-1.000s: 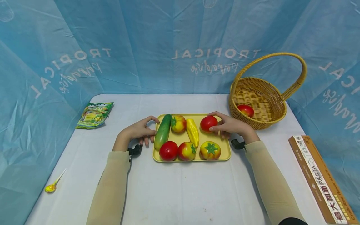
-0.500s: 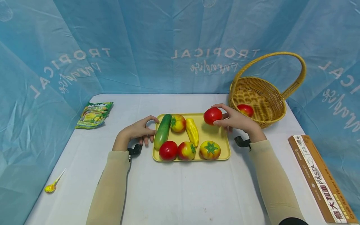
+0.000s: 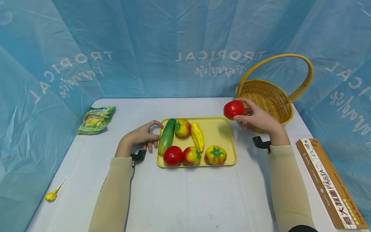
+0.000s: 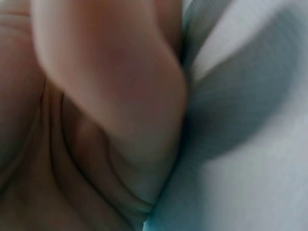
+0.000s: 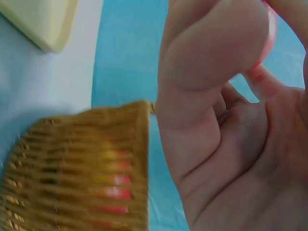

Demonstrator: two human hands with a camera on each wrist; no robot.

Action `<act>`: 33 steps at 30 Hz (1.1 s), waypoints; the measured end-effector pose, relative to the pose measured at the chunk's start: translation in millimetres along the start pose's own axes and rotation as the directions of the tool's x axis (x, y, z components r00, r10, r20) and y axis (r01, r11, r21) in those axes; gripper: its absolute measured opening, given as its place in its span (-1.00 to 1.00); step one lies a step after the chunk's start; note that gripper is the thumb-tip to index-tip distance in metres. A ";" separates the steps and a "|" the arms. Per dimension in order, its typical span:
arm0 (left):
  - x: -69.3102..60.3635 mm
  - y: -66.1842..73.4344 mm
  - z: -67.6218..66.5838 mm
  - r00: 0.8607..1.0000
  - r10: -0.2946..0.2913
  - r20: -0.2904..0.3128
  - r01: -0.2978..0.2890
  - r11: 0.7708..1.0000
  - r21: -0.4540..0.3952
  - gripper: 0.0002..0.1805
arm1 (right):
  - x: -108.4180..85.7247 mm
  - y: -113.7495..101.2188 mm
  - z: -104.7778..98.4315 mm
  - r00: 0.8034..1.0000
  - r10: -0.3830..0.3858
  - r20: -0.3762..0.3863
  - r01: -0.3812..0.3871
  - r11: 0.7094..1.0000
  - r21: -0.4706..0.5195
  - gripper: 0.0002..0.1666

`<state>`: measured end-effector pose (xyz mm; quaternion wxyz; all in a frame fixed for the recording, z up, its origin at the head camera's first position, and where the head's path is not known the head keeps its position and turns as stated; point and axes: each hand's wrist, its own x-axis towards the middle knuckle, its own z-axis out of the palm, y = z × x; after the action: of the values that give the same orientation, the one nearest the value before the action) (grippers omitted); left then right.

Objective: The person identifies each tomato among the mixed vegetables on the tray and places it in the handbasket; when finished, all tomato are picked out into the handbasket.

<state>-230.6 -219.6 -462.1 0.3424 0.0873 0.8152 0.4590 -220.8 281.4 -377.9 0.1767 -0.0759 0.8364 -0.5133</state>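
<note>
My right hand (image 3: 262, 121) pinches a smooth red tomato (image 3: 233, 110) between thumb and fingers, in the air beyond the tray's back right corner and just left of the basket (image 3: 269, 96). In the right wrist view, part of the tomato (image 5: 270, 36) shows behind the hand (image 5: 231, 110). My left hand (image 3: 142, 134) rests thumb and index finger, spread apart, at the left rim of the yellow tray (image 3: 234, 145), beside a green cucumber (image 3: 167, 138). The left wrist view shows mostly blurred skin of that hand (image 4: 115, 96).
Also on the tray are a yellow banana-like piece (image 3: 197, 137), another red tomato (image 3: 173, 156) and several red-yellow fruits (image 3: 215, 155). A green packet (image 3: 97, 120) stands back left, a lollipop (image 3: 51, 196) front left, a pasta box (image 3: 330, 183) right. Red shows through the basket's weave (image 5: 48, 163).
My right hand has lifted the tomato off the tray and carried it right and back toward the basket, now hiding the tomato inside it from the head view. My left hand has stayed in place.
</note>
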 end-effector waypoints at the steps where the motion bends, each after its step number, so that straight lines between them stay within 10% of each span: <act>1: 0.0 -0.3 -0.2 1.000 -0.001 0.002 0.001 1.000 -0.004 -0.42 | -1.0 0.7 -2.4 1.000 0.003 -0.012 -0.003 1.000 0.003 -0.10; 33: -2.0 2.2 0.0 1.000 0.004 0.000 -0.004 1.000 -0.001 -0.41 | -16.6 36.8 -52.6 0.912 0.157 -0.380 -0.076 0.973 0.219 0.06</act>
<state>-229.5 -219.2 -459.4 0.3415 0.0886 0.8148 0.4601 -223.1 347.2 -385.4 0.0417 0.0975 0.8023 -0.5875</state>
